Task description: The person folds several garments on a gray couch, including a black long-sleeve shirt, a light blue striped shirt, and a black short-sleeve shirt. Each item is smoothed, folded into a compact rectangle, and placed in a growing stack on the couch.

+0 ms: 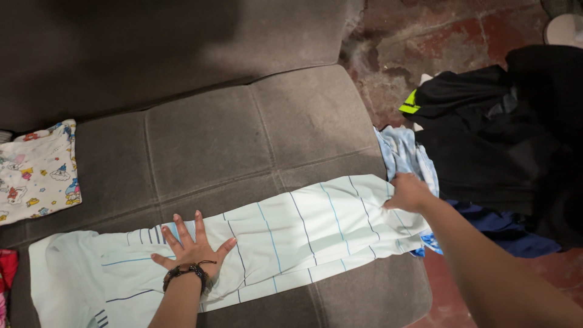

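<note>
- The pale mint shirt (291, 234) with thin blue grid lines lies lengthwise across the front of the grey sofa seat (243, 140), folded into a long narrow strip running from 8 o'clock to 3 o'clock in the view.
- The left hand (191, 246) presses flat on the shirt near its middle, fingers (180, 226) spread wide and holding nothing; a dark braided bracelet (185, 273) circles the wrist.
- The right hand (408, 193) closes on the shirt's far end at 3 o'clock, fingers curled tight around the fabric edge at the sofa's side.
- The shirt's near long edge runs just short of the front edge of the seat; its right end hangs slightly over the seat's side edge.
- Bare seat cushion lies open at 12 o'clock of the shirt, up to the backrest (152, 48).
- A white printed cloth (36, 170) with small cartoon figures lies at 10 o'clock, well apart from the shirt.
- A red cloth (6, 267) shows at the left margin, 9 o'clock.
- A light blue garment (404, 152) sits just beside the right hand at 1 o'clock.
- A pile of dark clothes (498, 146) with a yellow-green patch lies on the red, worn floor (437, 36) at 2 o'clock.
</note>
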